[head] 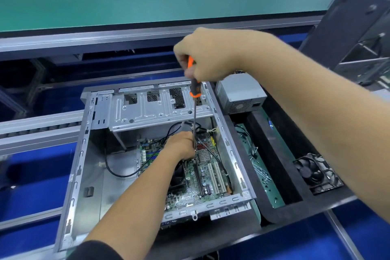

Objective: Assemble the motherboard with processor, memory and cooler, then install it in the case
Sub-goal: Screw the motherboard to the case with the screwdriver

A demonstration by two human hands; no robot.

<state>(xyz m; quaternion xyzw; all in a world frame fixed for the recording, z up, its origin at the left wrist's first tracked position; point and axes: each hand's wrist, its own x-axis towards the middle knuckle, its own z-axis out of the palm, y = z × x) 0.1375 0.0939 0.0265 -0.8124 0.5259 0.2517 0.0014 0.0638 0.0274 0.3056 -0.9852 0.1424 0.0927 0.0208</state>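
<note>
Fingers of the right hand [207, 55] are curled tight round the orange-and-black handle of a screwdriver [194, 99], which stands nearly upright with its thin steel shaft running down into the case [84, 145]. The left hand [181, 145] reaches in from below, its fingers pinched together round the lower end of the shaft, just above the board [202, 175]; the tip itself is hidden behind them.

The case is an open box of bare grey sheet metal, lying on its side, with slotted flanges along its rims and a stamped drive cage [156, 107] across the far end. The board lies flat on the case floor, toward the right wall: green, crowded with small parts, with a finned silver heatsink [203, 155], long white slots [217, 175] and blue memory slots [150, 154]. The dark square cooler [178, 177] sits on the board, partly covered by the left forearm. Black cables [118, 172] loop over the floor and board.

Right of the case, a grey boxy power supply [240, 95] with a meshed grille stands in a black foam tray [295, 205], and a black fan [316, 172] rests in another pocket of it.
</note>
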